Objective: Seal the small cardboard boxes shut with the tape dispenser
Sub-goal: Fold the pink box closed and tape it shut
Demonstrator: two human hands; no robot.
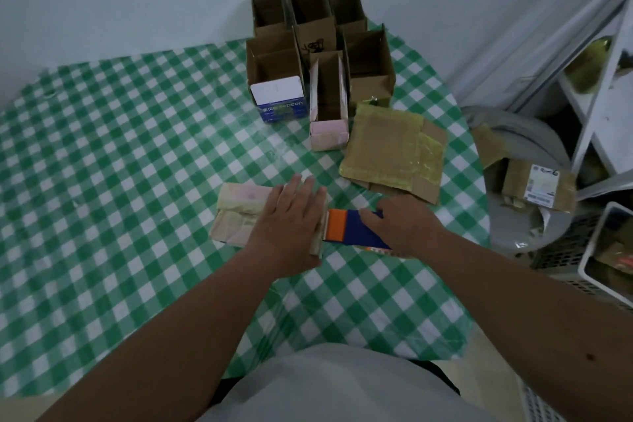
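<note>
A small pale box (239,212), wrapped in yellowish tape, lies on its side on the green checked tablecloth (120,164). My left hand (291,219) lies flat on its right half with fingers straight, pressing it down. Right beside it, my right hand (400,226) grips the blue and orange tape dispenser (349,228), whose orange end touches the box's right end. Behind, a cluster of open brown boxes (308,17) stands upright, along with a pink open box (329,113) and a blue and white box (281,103).
A flattened, taped piece of cardboard (390,151) lies just beyond my right hand. At the right, off the table, are a grey round bin (513,188) holding taped parcels, a white shelf frame (603,86) and a white basket (606,250).
</note>
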